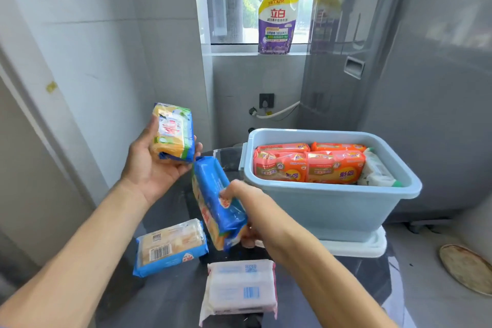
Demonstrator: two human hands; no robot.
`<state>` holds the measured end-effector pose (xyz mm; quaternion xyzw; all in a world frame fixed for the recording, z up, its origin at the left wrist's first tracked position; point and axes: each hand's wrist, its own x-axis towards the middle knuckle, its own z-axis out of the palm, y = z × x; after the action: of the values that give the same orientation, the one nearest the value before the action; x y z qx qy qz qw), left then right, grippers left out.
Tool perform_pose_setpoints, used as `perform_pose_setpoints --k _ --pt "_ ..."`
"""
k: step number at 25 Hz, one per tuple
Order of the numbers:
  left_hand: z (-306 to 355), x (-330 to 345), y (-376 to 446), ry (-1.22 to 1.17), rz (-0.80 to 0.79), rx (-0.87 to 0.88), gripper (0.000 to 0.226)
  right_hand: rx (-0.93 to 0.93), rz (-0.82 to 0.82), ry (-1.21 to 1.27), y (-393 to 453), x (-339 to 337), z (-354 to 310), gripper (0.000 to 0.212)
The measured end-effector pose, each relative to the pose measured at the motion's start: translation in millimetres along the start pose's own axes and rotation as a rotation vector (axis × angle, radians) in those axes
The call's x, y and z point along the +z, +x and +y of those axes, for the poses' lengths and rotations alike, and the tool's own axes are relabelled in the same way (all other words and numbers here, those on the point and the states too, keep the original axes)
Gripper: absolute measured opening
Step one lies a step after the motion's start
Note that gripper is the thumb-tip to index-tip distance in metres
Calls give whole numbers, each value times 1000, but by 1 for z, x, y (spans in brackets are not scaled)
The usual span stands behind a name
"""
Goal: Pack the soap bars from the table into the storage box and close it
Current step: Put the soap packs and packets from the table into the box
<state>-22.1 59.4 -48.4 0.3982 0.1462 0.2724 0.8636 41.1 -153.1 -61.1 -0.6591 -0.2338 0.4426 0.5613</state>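
Note:
My left hand [149, 168] holds a yellow soap pack with a blue-green wrapper [173, 133] up above the table's left side. My right hand [247, 210] grips a long blue-and-yellow soap pack [215, 200], tilted on end just left of the box. The light blue storage box [319, 210] stands open at the right, holding orange soap packs [308, 165] and a white-green pack [375, 170]. Its white lid [372, 246] lies under the box. Two packs lie on the dark table: a blue one [170, 246] and a white-pink one [241, 289].
A grey refrigerator [426, 61] rises behind the box at the right. A purple detergent pouch [277, 24] stands on the window sill. A wall and door frame close in the left side. A round tan mat [466, 266] lies on the floor at far right.

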Motion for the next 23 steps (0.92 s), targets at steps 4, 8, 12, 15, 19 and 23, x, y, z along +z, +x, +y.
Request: perform_pose_setpoints --k 4,8,12,15,19,23 --pt "8 35 -8 50 -70 101 40 -79 -254 428 -40 -31 -35 38" --pt "-5 82 -10 329 -43 222 37 -311 -190 435 -68 -84 -63 57" --pt "-35 119 -1 866 -226 271 46 -376 225 332 -72 -142 -76 37" --pt "-59 142 15 1495 -510 190 44 -436 497 128 -58 -180 -81 25" --pt "-82 144 25 2077 -536 270 37 -558 470 -273 -39 -205 -70 34" --pt "-78 137 23 2076 -427 363 51 -575 232 -888 -22 -220 -53 62"
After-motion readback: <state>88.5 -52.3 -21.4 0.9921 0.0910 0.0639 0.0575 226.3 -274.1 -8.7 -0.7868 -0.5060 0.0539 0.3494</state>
